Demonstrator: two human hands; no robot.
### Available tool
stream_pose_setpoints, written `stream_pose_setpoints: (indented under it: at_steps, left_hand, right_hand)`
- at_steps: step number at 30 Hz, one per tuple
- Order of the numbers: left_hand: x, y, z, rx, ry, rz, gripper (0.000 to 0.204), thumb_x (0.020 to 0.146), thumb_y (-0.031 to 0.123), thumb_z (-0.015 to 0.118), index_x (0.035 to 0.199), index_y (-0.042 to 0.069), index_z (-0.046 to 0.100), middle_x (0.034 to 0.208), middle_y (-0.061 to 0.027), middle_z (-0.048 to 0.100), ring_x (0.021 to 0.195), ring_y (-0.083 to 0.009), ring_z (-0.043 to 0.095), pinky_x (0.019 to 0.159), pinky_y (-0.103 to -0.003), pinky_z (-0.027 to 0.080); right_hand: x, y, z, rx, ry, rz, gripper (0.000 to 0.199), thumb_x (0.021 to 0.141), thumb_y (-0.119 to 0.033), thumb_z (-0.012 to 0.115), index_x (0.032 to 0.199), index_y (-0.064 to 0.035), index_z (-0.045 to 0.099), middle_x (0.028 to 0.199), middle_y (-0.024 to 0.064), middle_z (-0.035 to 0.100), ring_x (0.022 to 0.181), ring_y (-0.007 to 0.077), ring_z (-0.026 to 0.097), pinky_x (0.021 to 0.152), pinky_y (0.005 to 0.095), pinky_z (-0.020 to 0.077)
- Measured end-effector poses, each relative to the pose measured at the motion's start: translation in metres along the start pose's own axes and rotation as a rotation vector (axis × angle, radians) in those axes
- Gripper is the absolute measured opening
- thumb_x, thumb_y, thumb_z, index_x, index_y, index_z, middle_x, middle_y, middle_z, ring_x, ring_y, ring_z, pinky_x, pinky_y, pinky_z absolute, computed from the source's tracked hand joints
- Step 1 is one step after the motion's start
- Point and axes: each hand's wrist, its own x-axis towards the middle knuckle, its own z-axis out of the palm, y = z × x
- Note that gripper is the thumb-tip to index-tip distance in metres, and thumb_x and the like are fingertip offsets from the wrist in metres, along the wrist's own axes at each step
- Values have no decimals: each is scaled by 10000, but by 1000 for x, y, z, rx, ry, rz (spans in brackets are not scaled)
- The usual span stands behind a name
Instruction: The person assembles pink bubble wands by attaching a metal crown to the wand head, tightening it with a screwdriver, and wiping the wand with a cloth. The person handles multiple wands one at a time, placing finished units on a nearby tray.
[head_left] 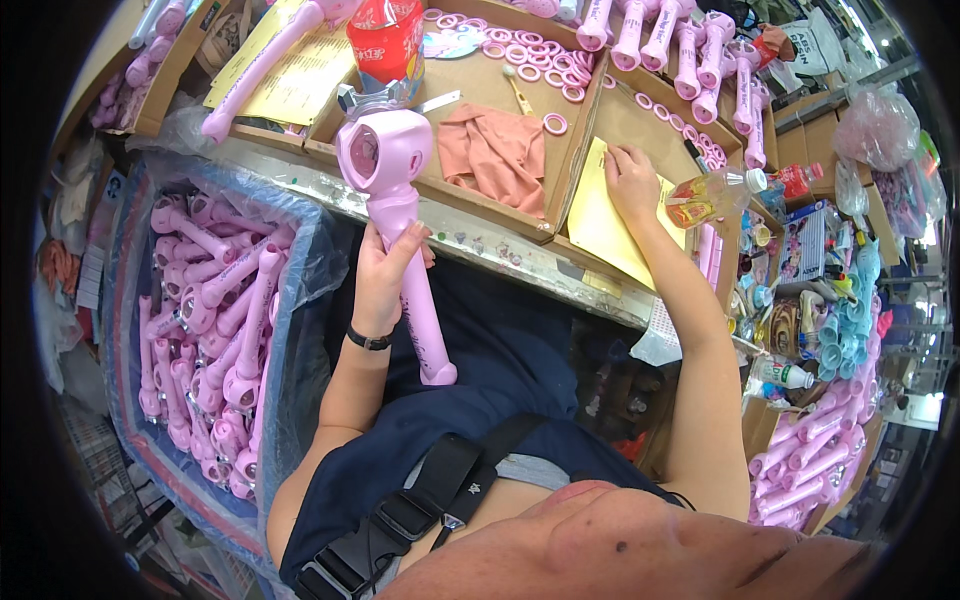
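A person at a crowded workbench grips a pale pink plastic wand with a long tapered handle and a bulky rounded head [428,330] in the left hand [393,262], its fingers and thumb wrapped around the upper handle just below the head. The wand slants across the body, its head beside the near edge of a shallow brown cardboard tray [452,190] and its narrow end over the lap. A black wristband [372,341] circles the left wrist.

The right hand [632,180] rests with curled fingers on a yellow sheet of paper [604,222]; whether it pinches anything cannot be told from this view. Just beside that wrist is a clear plastic bottle with a white cap and a yellowish label [706,197].

In the tray, a crumpled salmon-coloured cloth [492,155] lies near scattered small pink plastic rings [540,60]. A bright red container [387,45] stands near the wand's head, and to its left a long pink piece [262,75] lies across yellow printed sheets [300,85].

At the person's left, a blue-rimmed bin lined with clear plastic [308,290] holds a heap of similar pink wands [205,320].
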Motion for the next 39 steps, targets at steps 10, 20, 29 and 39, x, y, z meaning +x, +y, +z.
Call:
stream_pose_setpoints:
  at_steps: [10,20,29,39]
  left_hand:
    - [0,0,-1,-12,9,8,286,848,167,665,1037,35,494,808,-38,567,659,-101,563,627,-239,469]
    - [0,1,0,-4,15,5,311,841,185,675,1044,35,494,804,-35,564,663,-97,563,629,-238,471]
    - [-1,4,-3,-4,5,12,305,850,184,658,1053,30,490,816,-40,573,675,-98,566,637,-240,474]
    - [-4,6,-8,0,-8,33,258,884,196,619,1043,35,494,858,-42,604,674,-101,570,632,-249,486]
  right_hand:
    - [-2,6,2,100,22,37,121,774,-134,636,863,-53,653,932,87,625,858,281,590,759,382,479]
    - [-3,14,1,138,-45,11,287,706,-161,652,896,-28,483,990,141,522,921,320,498,812,395,407]
    - [-5,15,-15,328,-188,70,341,721,-160,701,862,-15,426,936,147,480,867,288,497,741,365,432]
    - [-13,13,-25,512,-175,127,314,773,-79,657,1005,11,467,1117,169,468,1011,275,545,857,320,469]
